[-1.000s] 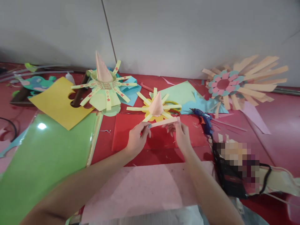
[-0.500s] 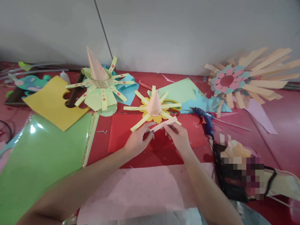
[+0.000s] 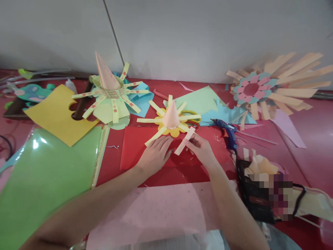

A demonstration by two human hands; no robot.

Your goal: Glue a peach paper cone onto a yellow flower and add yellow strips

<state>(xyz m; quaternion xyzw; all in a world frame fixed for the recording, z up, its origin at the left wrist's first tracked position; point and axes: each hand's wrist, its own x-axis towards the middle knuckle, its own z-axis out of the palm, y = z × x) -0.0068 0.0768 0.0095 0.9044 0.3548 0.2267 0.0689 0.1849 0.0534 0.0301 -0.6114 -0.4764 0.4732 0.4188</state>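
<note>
My right hand [image 3: 199, 147] pinches a short pale pink paper strip [image 3: 181, 147] near its middle, holding it tilted above a red sheet [image 3: 134, 149]. Fingers stretched out, my left hand [image 3: 156, 152] lies beside the strip and grips nothing; its fingertips are close to a paper flower. That flower has a yellow scalloped base [image 3: 173, 132], pale yellow strips spreading outward and a peach paper cone [image 3: 171, 116] standing in the centre. Partly hidden behind it are scissors with yellow and red handles [image 3: 195, 114].
A blue glue gun [image 3: 227, 130] rests to the right, its cord running to a black basket [image 3: 256, 205]. A larger cone craft [image 3: 113, 92], yellow paper [image 3: 58, 114] and a green sheet [image 3: 59, 166] are on the left. A strip-rayed flower [image 3: 252, 89] leans at back right.
My left hand has let go of the paper strip and flattened onto the red sheet. My right hand now holds the strip alone, turned to a steeper slant.
</note>
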